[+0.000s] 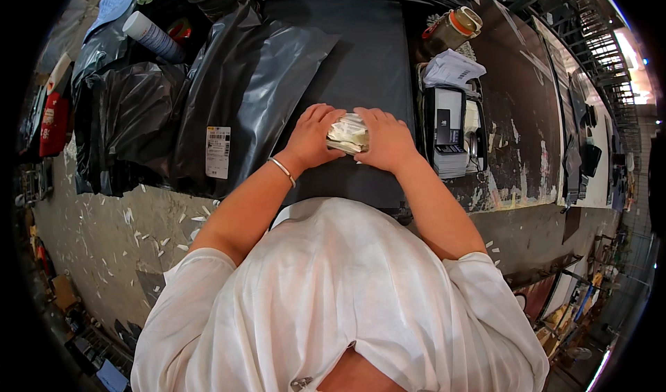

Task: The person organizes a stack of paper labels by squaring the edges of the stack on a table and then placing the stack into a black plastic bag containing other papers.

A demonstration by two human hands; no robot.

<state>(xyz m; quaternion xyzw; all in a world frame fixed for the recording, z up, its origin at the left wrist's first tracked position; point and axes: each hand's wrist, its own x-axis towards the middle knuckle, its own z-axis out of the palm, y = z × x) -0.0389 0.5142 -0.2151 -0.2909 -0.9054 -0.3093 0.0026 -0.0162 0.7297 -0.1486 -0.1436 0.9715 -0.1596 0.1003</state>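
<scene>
Left hand [313,137] and right hand [386,139] are curled around a kinda crumpled pale wad [348,134], gripping it between them over a dark flat surface [371,55]. Just left of them: black plastic bag [253,80], white label [218,152]. Farther right, a crumpled white wrapper [452,68] plus a jar [449,34].

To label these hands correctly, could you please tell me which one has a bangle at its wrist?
The left hand: it has a silvery bangle there, while the right hand has none.
</scene>
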